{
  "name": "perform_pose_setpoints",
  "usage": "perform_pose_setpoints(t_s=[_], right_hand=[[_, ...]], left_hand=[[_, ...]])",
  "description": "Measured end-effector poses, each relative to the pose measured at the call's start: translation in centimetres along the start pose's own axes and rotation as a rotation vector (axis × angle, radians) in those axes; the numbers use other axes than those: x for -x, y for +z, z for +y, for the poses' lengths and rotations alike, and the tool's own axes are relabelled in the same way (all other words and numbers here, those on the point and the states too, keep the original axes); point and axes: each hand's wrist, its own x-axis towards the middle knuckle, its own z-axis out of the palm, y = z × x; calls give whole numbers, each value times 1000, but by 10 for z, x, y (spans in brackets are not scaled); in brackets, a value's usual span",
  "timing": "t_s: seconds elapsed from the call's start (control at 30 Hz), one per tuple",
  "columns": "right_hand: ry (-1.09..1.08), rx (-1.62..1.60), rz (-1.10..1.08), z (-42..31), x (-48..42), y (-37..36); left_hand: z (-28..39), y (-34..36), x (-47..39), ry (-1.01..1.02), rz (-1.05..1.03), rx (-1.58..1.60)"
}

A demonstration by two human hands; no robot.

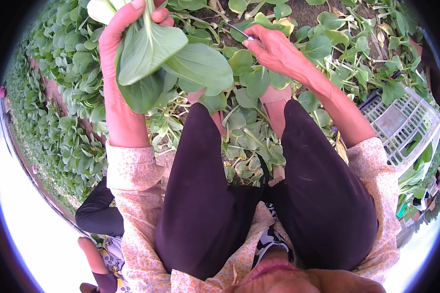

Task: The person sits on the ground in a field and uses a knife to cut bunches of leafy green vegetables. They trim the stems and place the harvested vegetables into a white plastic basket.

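Note:
My left hand (pixel 123 27) grips a head of bok choy (pixel 157 55) by its pale stalks at the top left. The broad green leaves hang down over my wrist, and the cut white base (pixel 102 11) points to the upper left. To the right, my right hand (pixel 266 49) is closed around a knife (pixel 239 30), whose thin blade points up and left towards the ground. Most of the handle is hidden in my fingers. Loose bok choy leaves (pixel 255 78) lie beneath that hand, between and around my feet.
Standing bok choy (pixel 73 73) grows densely on the left. A white slatted plastic crate (pixel 392 121) with greens sits tilted at my right. Trimmed leaves and stalks (pixel 341 47) litter the soil ahead. Behind my left arm, another person's dark-trousered leg (pixel 101 216) shows.

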Motion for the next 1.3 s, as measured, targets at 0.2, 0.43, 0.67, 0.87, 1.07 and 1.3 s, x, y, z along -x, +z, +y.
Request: perform_pose_setpoints(t_s=[0.2,0.43,0.67,0.87,1.07,1.3], right_hand=[[57,36,-105,37,-10,37],[2,-6,-94,50,-4,57],[-24,47,-89,56,-19,79],[-29,197,-178,60,-21,78],[163,-339,-33,44,12,49],[252,-944,64,7,6,26]], left_hand=[[-89,7,11,44,-174,-1805],[-137,-36,69,-153,-61,-2004],[-130,-63,78,-108,30,-1854],[-132,-64,74,-110,23,-1813],[-119,-49,76,2,86,-1684],[-91,-1,65,116,-33,-1474]])
